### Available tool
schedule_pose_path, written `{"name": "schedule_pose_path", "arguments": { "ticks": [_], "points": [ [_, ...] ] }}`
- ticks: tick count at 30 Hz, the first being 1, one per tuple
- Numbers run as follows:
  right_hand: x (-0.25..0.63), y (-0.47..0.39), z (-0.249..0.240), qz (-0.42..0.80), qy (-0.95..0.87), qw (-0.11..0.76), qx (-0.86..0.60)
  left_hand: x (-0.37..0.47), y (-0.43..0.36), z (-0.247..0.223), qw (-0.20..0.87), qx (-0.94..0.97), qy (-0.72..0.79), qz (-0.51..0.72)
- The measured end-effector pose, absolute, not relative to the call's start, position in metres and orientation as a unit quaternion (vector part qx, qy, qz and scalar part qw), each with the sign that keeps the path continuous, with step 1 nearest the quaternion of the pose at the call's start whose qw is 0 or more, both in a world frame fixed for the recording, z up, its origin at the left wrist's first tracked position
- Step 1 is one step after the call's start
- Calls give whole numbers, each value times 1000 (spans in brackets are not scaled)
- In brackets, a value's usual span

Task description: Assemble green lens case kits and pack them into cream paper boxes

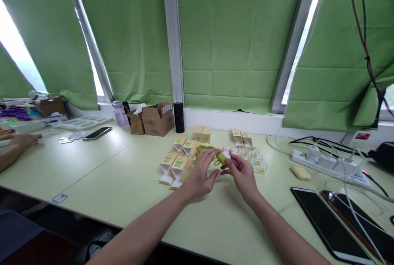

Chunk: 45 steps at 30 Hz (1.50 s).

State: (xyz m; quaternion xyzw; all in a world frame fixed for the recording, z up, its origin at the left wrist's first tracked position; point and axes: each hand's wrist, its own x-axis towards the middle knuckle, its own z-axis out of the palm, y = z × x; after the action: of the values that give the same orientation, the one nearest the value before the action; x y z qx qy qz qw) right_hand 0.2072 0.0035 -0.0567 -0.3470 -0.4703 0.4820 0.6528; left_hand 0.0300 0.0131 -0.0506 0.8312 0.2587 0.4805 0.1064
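My left hand (201, 173) pinches a small green piece (221, 158) with a gold-coloured ring or clip by it. The fingers of my right hand (241, 173) close on a small white piece (227, 155) that meets the green one. Both are held just above the table, and their exact kind is too small to tell. Behind my left fingers, partly hidden, lie more green pieces (201, 148). Clear plastic cups with yellow centres (255, 161) stand right of my right hand. Left of my left hand are several open kraft boxes (181, 166) with green labels.
More small boxes (202, 133) and open boxes (241, 138) stand at the back. Farther left are a cardboard carton (158, 120), a black cylinder (179, 118) and a phone (97, 133). A power strip (329, 166), cables and a tablet (326, 220) occupy the right. Another person's hand (18, 146) is far left.
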Motion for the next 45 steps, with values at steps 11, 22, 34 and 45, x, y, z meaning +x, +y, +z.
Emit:
{"name": "schedule_pose_path", "arguments": {
  "ticks": [11,22,34,45],
  "points": [
    [209,1,-50,503,-467,624,-373,32,14,-50,78,828,267,486],
    [227,4,-51,329,-527,648,-440,35,29,-56,280,696,376,544],
    [282,17,-45,47,-729,243,-638,31,40,-55,383,641,376,549],
    [263,21,-53,227,-688,434,-536,30,39,-54,354,648,379,558]
  ]
}}
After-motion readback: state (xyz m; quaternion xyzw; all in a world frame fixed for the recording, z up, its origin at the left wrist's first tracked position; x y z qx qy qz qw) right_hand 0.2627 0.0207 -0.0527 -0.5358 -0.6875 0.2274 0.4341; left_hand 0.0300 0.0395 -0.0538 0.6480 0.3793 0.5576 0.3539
